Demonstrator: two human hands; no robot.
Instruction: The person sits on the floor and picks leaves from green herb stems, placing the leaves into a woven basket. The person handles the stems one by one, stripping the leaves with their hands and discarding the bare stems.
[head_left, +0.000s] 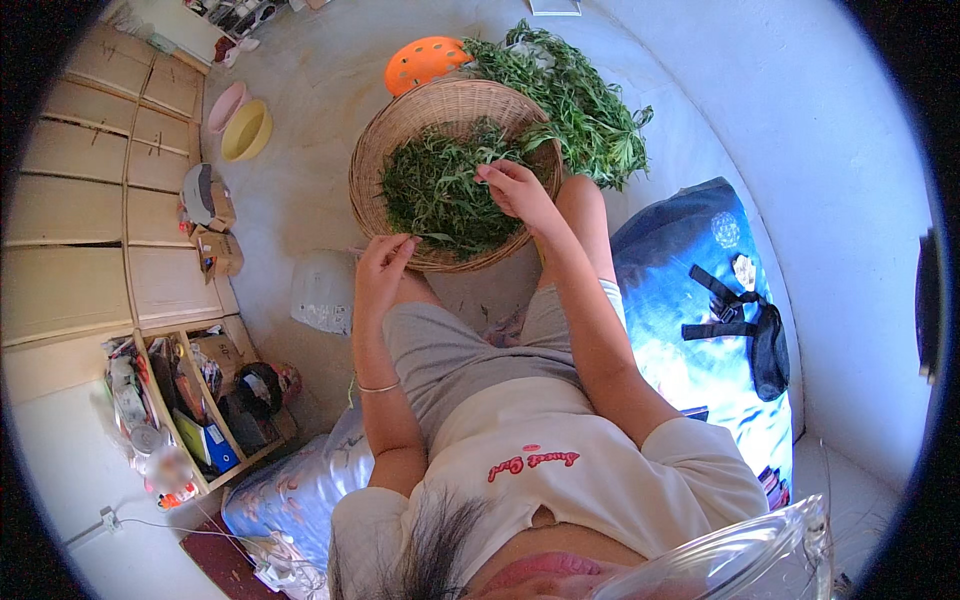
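A round wicker basket (375, 150) tilts against my knees, partly filled with green leafy stems (442, 195). My left hand (386, 262) is at the near left edge of the basket, thumb and index finger pinching a small piece of leaf (437, 237). Over the leaves, towards the basket's right side, my right hand (514, 187) has its fingertips together at a leafy sprig (484, 161); whether it grips the sprig is hard to tell. Behind the basket on the right, a large heap of leafy green stems (592, 112) lies on the floor.
An orange perforated plastic piece (420, 64) is beyond the basket. Yellow (247, 131) and pink (227, 107) basins stand by the cabinets at left. A clear plastic bag (321, 291) lies left of my knee. At right, a black strapped bag (769, 352) rests on a blue cover (652, 270).
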